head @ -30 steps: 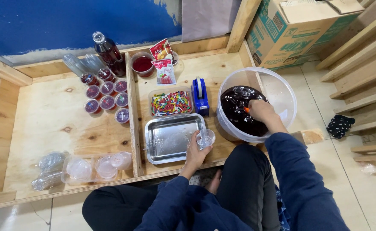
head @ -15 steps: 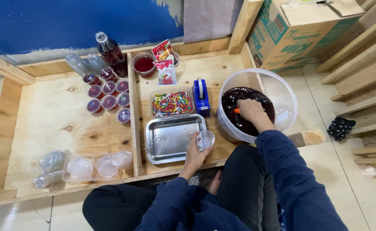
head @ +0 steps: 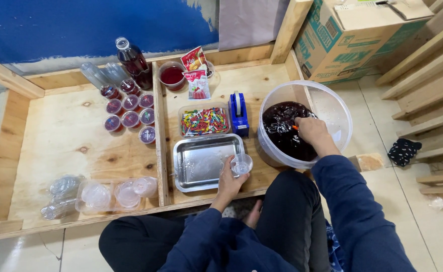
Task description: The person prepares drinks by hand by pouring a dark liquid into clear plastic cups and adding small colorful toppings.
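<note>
Plywood desk (head: 70, 146), blue wall behind. Left hand (head: 229, 181) pinches small clear cup (head: 241, 163) beside steel tray (head: 201, 161). Right hand (head: 311, 132), closed on orange-handled utensil (head: 295, 127), dips into tub (head: 332, 108) of dark jelly (head: 282, 131).

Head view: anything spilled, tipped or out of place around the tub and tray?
No spill shows. The left hand holds a small clear cup upright over the tray edge; the right hand is in the tub of dark jelly. Only the empty bottles lie on their sides.
</note>
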